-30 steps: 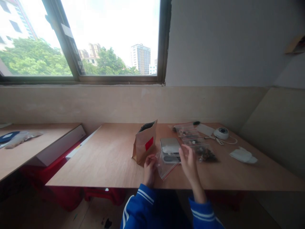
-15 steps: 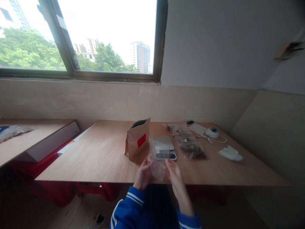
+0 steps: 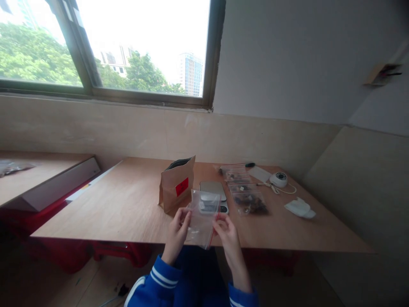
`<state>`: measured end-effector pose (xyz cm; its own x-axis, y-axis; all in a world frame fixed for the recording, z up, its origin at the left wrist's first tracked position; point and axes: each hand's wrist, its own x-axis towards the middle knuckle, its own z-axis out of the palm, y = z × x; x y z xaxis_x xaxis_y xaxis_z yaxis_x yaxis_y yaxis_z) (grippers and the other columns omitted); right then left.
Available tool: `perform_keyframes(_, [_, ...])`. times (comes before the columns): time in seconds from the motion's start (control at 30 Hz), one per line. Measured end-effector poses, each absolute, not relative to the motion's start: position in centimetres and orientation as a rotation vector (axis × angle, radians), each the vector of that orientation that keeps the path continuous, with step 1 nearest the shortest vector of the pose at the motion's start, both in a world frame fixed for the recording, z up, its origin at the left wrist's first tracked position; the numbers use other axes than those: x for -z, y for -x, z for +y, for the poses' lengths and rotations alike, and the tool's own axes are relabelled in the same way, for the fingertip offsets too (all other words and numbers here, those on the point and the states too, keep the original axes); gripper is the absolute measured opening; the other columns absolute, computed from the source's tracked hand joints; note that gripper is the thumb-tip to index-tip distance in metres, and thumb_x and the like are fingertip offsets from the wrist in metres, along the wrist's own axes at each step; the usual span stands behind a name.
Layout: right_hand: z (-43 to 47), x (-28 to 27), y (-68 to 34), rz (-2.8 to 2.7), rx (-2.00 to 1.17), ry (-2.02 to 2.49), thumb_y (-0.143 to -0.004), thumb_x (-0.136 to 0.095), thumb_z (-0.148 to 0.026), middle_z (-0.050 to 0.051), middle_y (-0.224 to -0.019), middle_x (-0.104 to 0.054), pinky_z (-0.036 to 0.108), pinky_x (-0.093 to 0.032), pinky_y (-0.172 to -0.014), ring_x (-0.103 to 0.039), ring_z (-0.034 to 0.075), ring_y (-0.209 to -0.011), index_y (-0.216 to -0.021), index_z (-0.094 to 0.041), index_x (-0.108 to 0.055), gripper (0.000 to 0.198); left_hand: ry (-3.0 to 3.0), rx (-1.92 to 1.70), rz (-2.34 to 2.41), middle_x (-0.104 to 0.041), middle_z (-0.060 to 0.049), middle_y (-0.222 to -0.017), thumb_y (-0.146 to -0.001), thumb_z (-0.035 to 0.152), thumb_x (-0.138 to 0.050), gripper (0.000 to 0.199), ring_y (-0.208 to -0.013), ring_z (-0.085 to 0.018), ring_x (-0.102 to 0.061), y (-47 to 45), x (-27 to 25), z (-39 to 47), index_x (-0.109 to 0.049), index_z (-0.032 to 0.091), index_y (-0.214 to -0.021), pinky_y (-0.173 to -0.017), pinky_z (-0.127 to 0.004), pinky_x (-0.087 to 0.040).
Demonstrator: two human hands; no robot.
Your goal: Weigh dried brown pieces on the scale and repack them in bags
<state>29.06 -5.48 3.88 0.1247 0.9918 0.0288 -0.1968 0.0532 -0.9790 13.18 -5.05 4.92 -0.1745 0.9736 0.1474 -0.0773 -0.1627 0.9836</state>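
Clear zip-lock bag [image 3: 202, 226] over table's [image 3: 121, 209] near edge: left hand [image 3: 175, 230] pinches its plain side, right hand [image 3: 228, 232] pinches its red-seal side, both nearly closed. Digital scale [image 3: 212, 187] just behind, upright kraft pouch [image 3: 171, 187] left of that, filled zip-lock bags [image 3: 251, 204] right, dome camera [image 3: 277, 181] near far right corner

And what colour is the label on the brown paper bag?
The rectangular label is red, clearest in the head view.

Zip bag [image 3: 201, 226]: glossy plast.
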Motion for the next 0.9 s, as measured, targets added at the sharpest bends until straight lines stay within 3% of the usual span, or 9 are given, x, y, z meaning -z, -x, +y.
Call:
perform_keyframes(0.1, [-4.7, -2.6, -30.4, -1.114, -0.996, 1.165, -0.079, -0.061, -0.049, 0.007, -0.097, -0.067, 0.033, -0.051, -0.072, -0.063, 0.022, -0.084, -0.098, -0.022, -0.063, 0.033, -1.228, -1.564, 1.258, -0.054, 0.002, -0.065, -0.08, 0.046, -0.062, 0.029, -0.058, -0.01, -0.049, -11.0, -6.0, -6.2, -0.063, 0.019, -0.09, -0.054, -0.02, -0.041])
perform_keyframes(0.23, [-2.0, 0.1, -34.0, -1.24, -0.397, 1.418, -0.079, -0.056, -0.045, 0.014, -0.104, -0.061, 0.047, -0.041, -0.094, -0.054, 0.031, -0.105, -0.1, -0.019, -0.063, 0.034, -1.071, -1.633, 1.353, -0.041, 0.006, -0.056, -0.076, 0.051, -0.063, 0.038, -0.048, -0.008, -0.038, -6.0, -7.5, -8.5, -0.062, 0.019, -0.096, -0.042, -0.018, -0.031])
perform_keyframes(0.33, [0.7, 1.7, -36.5, -1.29, -0.058, 1.589, -0.077, -0.052, -0.038, 0.018, -0.109, -0.055, 0.05, -0.038, -0.095, -0.049, 0.035, -0.107, -0.108, -0.014, -0.061, 0.04, -0.93, -1.747, 1.487, -0.037, 0.008, -0.054, -0.072, 0.053, -0.065, 0.042, -0.042, -0.006, -0.029, -2.0, -8.2, -9.5, -0.061, 0.02, -0.098, -0.036, -0.016, -0.021])
perform_keyframes(0.47, [3.4, 2.0, -38.2, -1.301, 0.14, 1.82, -0.073, -0.055, -0.027, 0.022, -0.121, -0.047, 0.049, -0.037, -0.09, -0.045, 0.038, -0.11, -0.117, -0.011, -0.059, 0.047, -0.887, -1.724, 1.793, -0.046, 0.006, -0.06, -0.074, 0.055, -0.056, 0.046, -0.04, -0.008, -0.033, 2.3, -7.7, -8.1, -0.058, 0.019, -0.103, -0.037, -0.019, -0.023])
perform_keyframes(0.53, [3.7, 1.9, -38.9, -1.299, 0.153, 1.879, -0.074, -0.053, -0.023, 0.021, -0.117, -0.05, 0.046, -0.038, -0.086, -0.047, 0.036, -0.104, -0.113, -0.012, -0.063, 0.041, -1.0, -1.458, 2.047, -0.056, 0.0, -0.068, -0.078, 0.055, -0.049, 0.049, -0.046, -0.014, -0.046, 3.7, -7.3, -6.5, -0.057, 0.016, -0.107, -0.044, -0.026, -0.037])
perform_keyframes(0.6, [3.3, 1.9, -39.6, -1.301, 0.157, 1.881, -0.076, -0.048, -0.019, 0.018, -0.109, -0.054, 0.043, -0.038, -0.083, -0.05, 0.033, -0.099, -0.106, -0.015, -0.066, 0.035, -0.982, -1.171, 2.404, -0.065, -0.016, -0.095, -0.078, 0.052, -0.05, 0.06, -0.078, -0.029, -0.062, 4.3, -7.0, -5.1, -0.05, 0.008, -0.12, -0.066, -0.039, -0.047])
perform_keyframes(0.7, [2.3, 1.9, -40.2, -1.301, 0.152, 1.87, -0.077, -0.048, -0.019, 0.016, -0.102, -0.057, 0.04, -0.039, -0.08, -0.052, 0.031, -0.094, -0.095, -0.015, -0.068, 0.027, -1.067, -0.962, 2.75, -0.048, -0.029, -0.129, -0.083, 0.052, -0.044, 0.07, -0.116, -0.043, -0.049, 3.7, -6.3, -3.9, -0.038, 0.005, -0.134, -0.087, -0.053, -0.041])
perform_keyframes(0.9, [0.3, 2.4, -40.0, -1.218, 0.197, 1.911, -0.075, -0.059, -0.04, 0.017, -0.108, -0.053, 0.042, -0.041, -0.075, -0.052, 0.034, -0.095, -0.093, -0.017, -0.064, 0.031, -1.61, -0.513, 2.459, -0.055, -0.014, -0.132, -0.085, 0.031, -0.044, 0.034, -0.118, -0.03, -0.052, 1.5, -2.5, -2.9, -0.06, 0.021, -0.113, -0.102, -0.052, -0.029])
